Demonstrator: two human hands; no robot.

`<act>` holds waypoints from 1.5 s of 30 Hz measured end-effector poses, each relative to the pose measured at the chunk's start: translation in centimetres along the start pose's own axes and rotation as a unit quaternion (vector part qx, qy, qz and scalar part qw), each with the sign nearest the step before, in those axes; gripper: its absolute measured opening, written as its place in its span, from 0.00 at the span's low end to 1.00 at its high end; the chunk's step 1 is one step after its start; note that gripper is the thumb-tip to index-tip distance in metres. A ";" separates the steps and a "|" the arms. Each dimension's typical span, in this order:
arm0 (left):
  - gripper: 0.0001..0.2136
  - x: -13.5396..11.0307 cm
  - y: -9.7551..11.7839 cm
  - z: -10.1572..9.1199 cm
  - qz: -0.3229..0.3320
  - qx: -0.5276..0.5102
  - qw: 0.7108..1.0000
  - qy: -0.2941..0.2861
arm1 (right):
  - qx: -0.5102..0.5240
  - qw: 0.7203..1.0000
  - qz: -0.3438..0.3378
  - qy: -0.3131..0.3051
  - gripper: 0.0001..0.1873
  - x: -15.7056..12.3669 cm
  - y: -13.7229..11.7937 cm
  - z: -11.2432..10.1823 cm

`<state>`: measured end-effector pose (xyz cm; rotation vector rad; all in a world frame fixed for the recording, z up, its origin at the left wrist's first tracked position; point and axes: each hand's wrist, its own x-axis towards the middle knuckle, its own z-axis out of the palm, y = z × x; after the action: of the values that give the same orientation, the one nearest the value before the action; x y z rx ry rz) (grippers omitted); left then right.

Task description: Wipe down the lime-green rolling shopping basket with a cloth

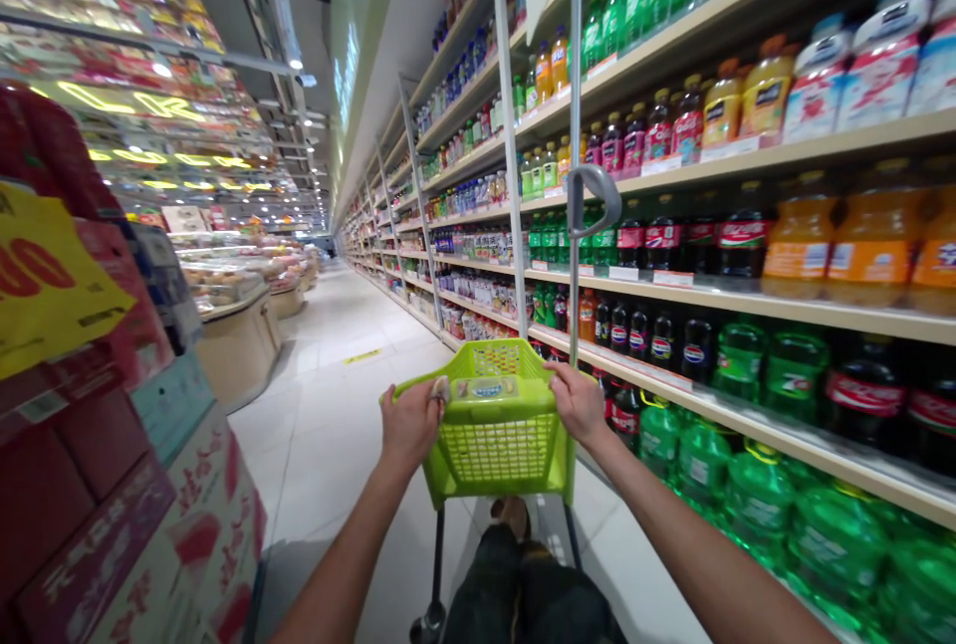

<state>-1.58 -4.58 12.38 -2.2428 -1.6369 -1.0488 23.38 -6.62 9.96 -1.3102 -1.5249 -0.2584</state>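
One green shopping cart is sitting at the lower centre of the head view; its handle is running crosswise from the left grip to the right grip, each wrapping its own end, neither lying nearer.

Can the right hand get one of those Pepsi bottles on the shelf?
Probably yes, but only after letting go: the right hand is gripping the green cart. The Pepsi bottles are close by on that side, and nothing seems to stand in front of them.
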 end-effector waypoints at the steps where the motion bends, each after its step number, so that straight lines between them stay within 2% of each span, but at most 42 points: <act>1: 0.14 -0.3 0.2 0.2 -0.002 -0.002 1.000 0.013 | -0.008 1.000 -0.007 0.000 0.18 0.0 0.0 0.0; 4: 0.15 -1.1 2.0 1.2 -0.001 -0.013 0.998 0.064 | -0.016 1.000 -0.005 0.002 0.18 0.0 0.2 -0.2; 6: 0.14 -1.5 4.6 2.3 0.039 -0.033 0.996 0.071 | -0.006 1.000 0.003 0.000 0.19 0.0 0.3 -0.3; 9: 0.13 -1.6 8.9 3.8 0.146 -0.061 0.987 0.027 | 0.013 1.000 -0.004 -0.008 0.19 0.1 0.5 -0.3; 11: 0.13 -1.4 10.2 4.0 0.189 -0.066 0.980 0.009 | 0.022 1.000 -0.014 -0.010 0.18 0.0 0.6 -0.3; 13: 0.14 -1.1 9.1 3.3 0.173 -0.060 0.983 0.005 | 0.029 0.999 -0.023 -0.004 0.18 -0.2 0.6 -0.2; 17: 0.14 -0.6 3.7 0.8 0.011 -0.019 1.000 0.018 | 0.028 0.999 -0.039 0.016 0.19 -0.7 0.1 0.0; 19: 0.15 -0.6 2.5 0.3 -0.032 -0.005 0.999 0.027 | 0.030 0.998 -0.042 0.020 0.18 -0.9 -0.2 0.2; 21: 0.15 -0.7 3.3 0.6 -0.004 -0.016 1.000 0.023 | 0.033 0.999 -0.039 0.018 0.18 -1.0 -0.4 0.4; 25: 0.16 -0.8 7.0 2.1 0.146 -0.076 0.986 -0.026 | 0.035 0.999 -0.030 -0.004 0.18 -1.0 -0.2 0.4; 26: 0.16 -0.7 7.5 2.3 0.159 -0.088 0.983 -0.033 | 0.036 0.999 -0.029 -0.012 0.19 -0.9 -0.1 0.3; 28: 0.18 -0.3 7.7 2.4 0.126 -0.112 0.985 -0.031 | 0.038 0.999 -0.028 -0.027 0.19 -0.6 -0.2 -0.1; 30: 0.22 0.2 7.2 2.2 0.081 -0.144 0.986 -0.035 | 0.041 0.998 -0.047 -0.031 0.20 0.1 -1.0 -0.4; 32: 0.27 0.9 6.5 1.9 0.075 -0.188 0.978 -0.055 | 0.056 0.993 -0.094 -0.049 0.26 0.9 -2.4 -0.4; 34: 0.32 1.5 5.7 1.7 0.088 -0.235 0.966 -0.064 | 0.089 0.979 -0.150 -0.109 0.30 1.7 -4.0 -0.1; 37: 0.36 2.2 3.9 1.5 0.048 -0.251 0.967 -0.013 | 0.113 0.957 -0.179 -0.198 0.24 2.1 -5.7 0.9; 39: 0.33 2.4 2.5 1.2 0.017 -0.208 0.978 -0.021 | 0.079 0.965 -0.162 -0.191 0.21 1.7 -6.2 1.8; 43: 0.16 2.4 0.9 0.6 0.044 -0.133 0.980 -0.139 | -0.002 0.985 -0.111 -0.132 0.17 0.8 -7.3 3.6; 45: 0.17 2.3 0.8 0.5 0.057 -0.138 0.978 -0.148 | -0.005 0.991 -0.092 -0.099 0.11 0.6 -7.6 4.1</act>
<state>-0.30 -2.88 13.71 -2.7563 -1.5176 -1.0059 15.00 -6.22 12.11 -1.2334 -1.8185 -0.2583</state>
